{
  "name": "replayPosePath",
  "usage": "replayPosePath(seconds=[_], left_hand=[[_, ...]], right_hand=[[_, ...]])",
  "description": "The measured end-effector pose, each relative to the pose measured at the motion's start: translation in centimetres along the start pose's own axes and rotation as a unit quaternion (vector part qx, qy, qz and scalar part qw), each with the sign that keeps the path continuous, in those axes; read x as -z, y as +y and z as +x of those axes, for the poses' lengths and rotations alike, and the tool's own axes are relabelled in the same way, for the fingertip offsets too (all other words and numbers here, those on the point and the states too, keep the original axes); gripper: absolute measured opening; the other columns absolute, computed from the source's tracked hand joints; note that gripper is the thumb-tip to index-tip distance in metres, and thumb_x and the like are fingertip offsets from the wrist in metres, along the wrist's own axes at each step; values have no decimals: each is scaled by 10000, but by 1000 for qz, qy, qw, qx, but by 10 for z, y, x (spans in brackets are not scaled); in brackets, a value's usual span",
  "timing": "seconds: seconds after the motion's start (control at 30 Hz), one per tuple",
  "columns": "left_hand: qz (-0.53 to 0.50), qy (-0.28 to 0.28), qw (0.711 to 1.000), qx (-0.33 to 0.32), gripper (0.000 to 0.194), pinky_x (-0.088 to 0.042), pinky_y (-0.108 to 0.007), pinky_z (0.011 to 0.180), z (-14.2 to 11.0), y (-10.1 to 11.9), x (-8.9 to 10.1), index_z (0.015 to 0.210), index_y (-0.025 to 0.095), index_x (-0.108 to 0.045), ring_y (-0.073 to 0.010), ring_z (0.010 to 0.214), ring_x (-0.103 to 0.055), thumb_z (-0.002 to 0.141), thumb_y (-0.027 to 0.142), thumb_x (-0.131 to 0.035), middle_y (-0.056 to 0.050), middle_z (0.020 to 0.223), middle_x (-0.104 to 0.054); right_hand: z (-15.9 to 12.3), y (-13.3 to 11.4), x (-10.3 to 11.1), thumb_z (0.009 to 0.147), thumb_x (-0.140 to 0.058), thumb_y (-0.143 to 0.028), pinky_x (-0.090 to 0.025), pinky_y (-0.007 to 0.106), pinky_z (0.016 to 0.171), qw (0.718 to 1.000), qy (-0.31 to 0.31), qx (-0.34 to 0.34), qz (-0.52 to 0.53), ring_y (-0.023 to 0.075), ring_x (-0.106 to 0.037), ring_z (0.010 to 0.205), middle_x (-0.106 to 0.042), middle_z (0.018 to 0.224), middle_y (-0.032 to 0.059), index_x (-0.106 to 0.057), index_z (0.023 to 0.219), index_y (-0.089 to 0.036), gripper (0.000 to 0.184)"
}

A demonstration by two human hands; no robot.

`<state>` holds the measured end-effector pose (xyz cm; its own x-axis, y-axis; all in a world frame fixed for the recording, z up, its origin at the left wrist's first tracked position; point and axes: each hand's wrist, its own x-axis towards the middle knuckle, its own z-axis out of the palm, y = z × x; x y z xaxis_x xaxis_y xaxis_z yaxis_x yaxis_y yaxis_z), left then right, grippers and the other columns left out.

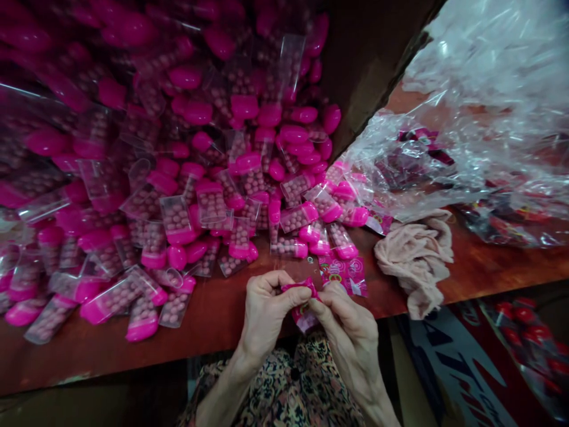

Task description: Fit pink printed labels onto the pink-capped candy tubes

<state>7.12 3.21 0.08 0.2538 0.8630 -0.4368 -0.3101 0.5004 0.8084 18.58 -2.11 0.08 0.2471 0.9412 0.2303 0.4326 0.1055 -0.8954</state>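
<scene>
My left hand and my right hand meet at the table's front edge, thumbs and fingers pinched on a small pink printed wrapper. The wrapper is crumpled, and the fingers partly cover it; I cannot tell whether anything is inside. Just behind my right hand, a flat pink printed wrapper lies on the table. Beyond my hands is a large heap of small clear containers with bright pink caps, full of little pinkish balls; one such container is near the front of the heap.
A crumpled beige cloth lies right of my hands on the reddish-brown table. Clear plastic bags with printed wrappers spread behind it. A dark upright panel stands beside the heap. Below right are red items in clear plastic.
</scene>
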Motion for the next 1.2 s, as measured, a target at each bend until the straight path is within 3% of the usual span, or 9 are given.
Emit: replayPosePath(seconds=[0.17,0.27,0.37,0.53,0.7,0.87,1.0,1.1,1.2], left_hand=[[23,37,998,-46,179,-357,-156,491,-3,3,0,534,143,-614,-49,501,-440,639,181,-753,45,527,-537],[50,47,996,-55,147,-263,-144,407,-5,6,4,566,152,-653,-18,431,-347,662,207,-749,61,522,-500],[55,44,996,-50,132,-215,-148,384,-7,5,11,607,159,-687,-8,407,-308,706,237,-727,62,519,-471],[7,48,998,-40,114,-222,-132,384,-11,3,17,601,153,-690,-1,411,-324,668,214,-759,56,527,-495],[-30,77,996,-13,185,-286,-108,394,-11,4,18,571,150,-622,-12,426,-397,613,191,-797,59,518,-561],[-24,38,999,15,290,-449,-141,546,-16,3,26,818,178,-700,-71,592,-573,564,197,-838,24,695,-673],[3,23,1000,6,117,-480,-161,622,-24,1,32,731,163,-718,-79,634,-581,660,228,-784,21,680,-653],[8,74,997,-28,72,-485,-149,624,-29,5,38,702,167,-724,-71,627,-582,676,214,-771,28,667,-655],[-47,167,984,-41,142,-517,-162,618,-34,15,52,685,164,-726,-85,595,-616,601,231,-819,12,642,-699]], right_hand=[[-2,-2,0,845,-605,-231,-482,209,586,996,1,-75,58,120,-567,642,-621,689,-12,-696,832,-219,92],[-3,-2,-3,782,-685,-243,-532,216,715,987,4,-140,84,139,-657,807,-715,922,-9,-683,1043,-280,264],[-5,-2,-7,720,-747,-240,-536,192,650,981,10,-170,91,122,-661,702,-719,813,-30,-701,946,-267,233],[-8,-4,-13,769,-701,-215,-466,157,499,988,37,-128,75,85,-574,535,-636,619,-45,-696,764,-216,7],[-5,-11,-15,861,-588,-210,-444,154,493,992,-5,-104,70,79,-547,529,-609,622,-31,-691,765,-197,142],[-3,-11,-16,886,-558,-233,-386,157,458,991,-14,-116,60,74,-496,523,-570,614,-29,-681,766,-184,179],[-7,-8,-17,894,-557,-247,-395,160,473,989,-49,-122,68,81,-504,539,-562,610,-32,-663,750,-189,188],[-5,-12,-20,918,-525,-247,-454,162,538,988,-88,-89,85,88,-565,592,-621,679,-25,-680,848,-211,174],[7,-20,-31,944,-480,-253,-519,203,667,993,-96,-13,66,115,-630,726,-679,829,15,-667,1031,-206,211]])
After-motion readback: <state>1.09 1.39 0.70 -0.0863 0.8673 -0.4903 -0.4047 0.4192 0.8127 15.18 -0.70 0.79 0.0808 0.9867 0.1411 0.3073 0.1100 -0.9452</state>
